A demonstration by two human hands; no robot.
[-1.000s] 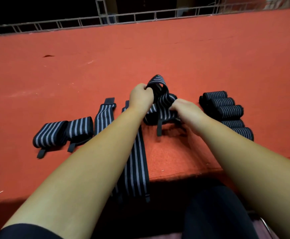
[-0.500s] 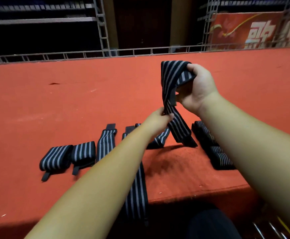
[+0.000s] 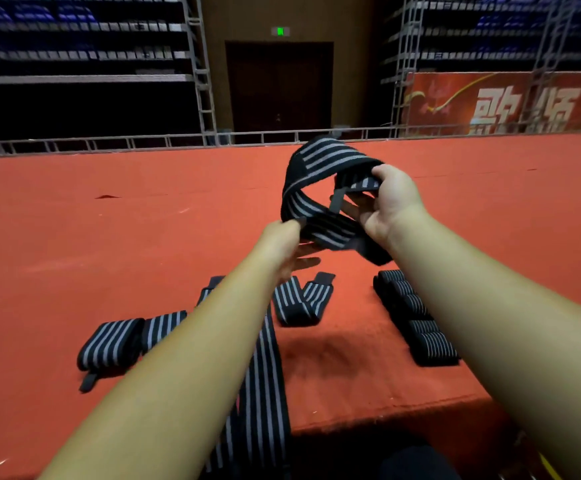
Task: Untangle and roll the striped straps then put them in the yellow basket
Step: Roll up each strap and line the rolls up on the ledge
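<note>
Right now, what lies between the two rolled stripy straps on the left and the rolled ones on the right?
In the head view, two unrolled black-and-grey striped straps: a long flat strap and a folded strap.

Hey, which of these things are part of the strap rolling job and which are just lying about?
Part of the job:
tangled strap, gripped by the left hand and right hand
long flat strap
folded strap
rolled straps at right
rolled straps at left

Just there:
banner
door
metal railing

The yellow basket is out of view.
</note>
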